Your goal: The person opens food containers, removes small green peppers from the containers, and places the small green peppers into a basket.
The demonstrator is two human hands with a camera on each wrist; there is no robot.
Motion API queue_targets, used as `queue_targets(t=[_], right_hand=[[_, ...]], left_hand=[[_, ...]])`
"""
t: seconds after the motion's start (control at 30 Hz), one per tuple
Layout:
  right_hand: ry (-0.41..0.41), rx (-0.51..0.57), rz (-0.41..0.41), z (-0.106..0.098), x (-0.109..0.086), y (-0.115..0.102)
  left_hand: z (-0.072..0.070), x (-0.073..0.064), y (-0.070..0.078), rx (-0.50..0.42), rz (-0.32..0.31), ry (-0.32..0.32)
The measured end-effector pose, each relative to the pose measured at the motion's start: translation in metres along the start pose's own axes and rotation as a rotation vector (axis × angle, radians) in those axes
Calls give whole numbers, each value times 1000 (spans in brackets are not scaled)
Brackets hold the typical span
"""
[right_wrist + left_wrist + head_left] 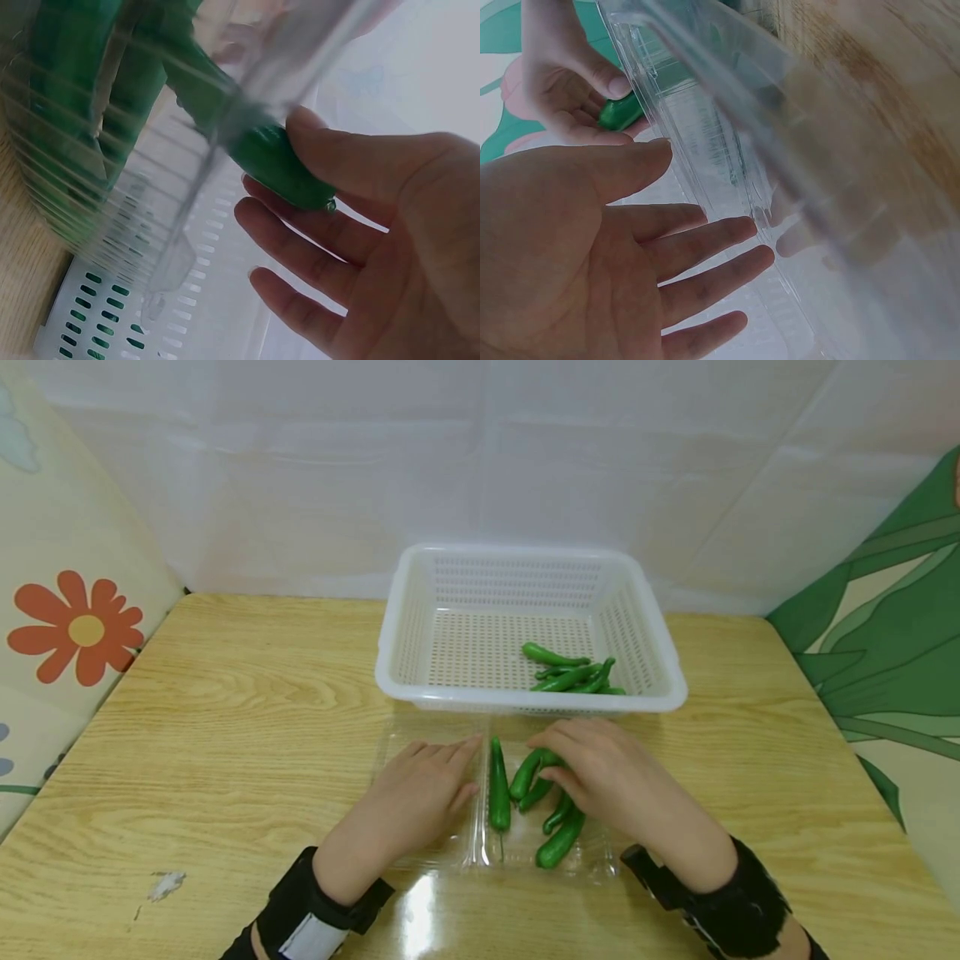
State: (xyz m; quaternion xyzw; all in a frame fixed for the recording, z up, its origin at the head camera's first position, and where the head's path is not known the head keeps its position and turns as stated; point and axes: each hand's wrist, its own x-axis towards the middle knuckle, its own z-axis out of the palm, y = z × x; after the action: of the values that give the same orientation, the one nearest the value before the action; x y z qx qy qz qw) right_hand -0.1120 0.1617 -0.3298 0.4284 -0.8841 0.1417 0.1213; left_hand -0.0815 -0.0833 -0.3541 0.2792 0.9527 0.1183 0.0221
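Note:
A clear plastic clamshell box (596, 852) lies unfolded in front of the basket, with several green peppers (499, 797) in its right half. My right hand (611, 777) is over that half and pinches a green pepper (281, 169) between thumb and fingers; the right wrist view shows the pepper's end at the thumb. My left hand (416, 793) is over the left half, beside the middle fold. Its fingers (712, 289) are nearly straight and hold nothing. In the left wrist view they reach to the plastic edge; whether they touch it I cannot tell.
Behind the box stands a white perforated basket (525, 699), with more green peppers (573, 677) in its near right corner. A wooden tabletop (247, 710) lies beneath everything. A white sheet (300, 485) hangs at the back, and printed panels (75, 627) flank the table.

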Motion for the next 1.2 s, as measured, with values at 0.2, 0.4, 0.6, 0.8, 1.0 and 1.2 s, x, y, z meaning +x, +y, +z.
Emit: queue_targets(t=[0.2, 0.4, 0.6, 0.8, 1.0, 1.2], right_hand=[[12, 8, -11, -1, 1, -2], [11, 13, -17, -2, 1, -4], [12, 25, -26, -2, 1, -4], [17, 18, -25, -2, 1, -4], [32, 11, -34, -2, 1, -4], [46, 3, -48, -2, 1, -5]], left_hand=[[0, 0, 0, 2, 0, -4], [0, 0, 0, -5, -7, -14], [1, 0, 0, 7, -4, -9], [0, 0, 1, 17, -3, -11], [0, 1, 1, 18, -4, -12], [0, 1, 1, 20, -7, -19]])
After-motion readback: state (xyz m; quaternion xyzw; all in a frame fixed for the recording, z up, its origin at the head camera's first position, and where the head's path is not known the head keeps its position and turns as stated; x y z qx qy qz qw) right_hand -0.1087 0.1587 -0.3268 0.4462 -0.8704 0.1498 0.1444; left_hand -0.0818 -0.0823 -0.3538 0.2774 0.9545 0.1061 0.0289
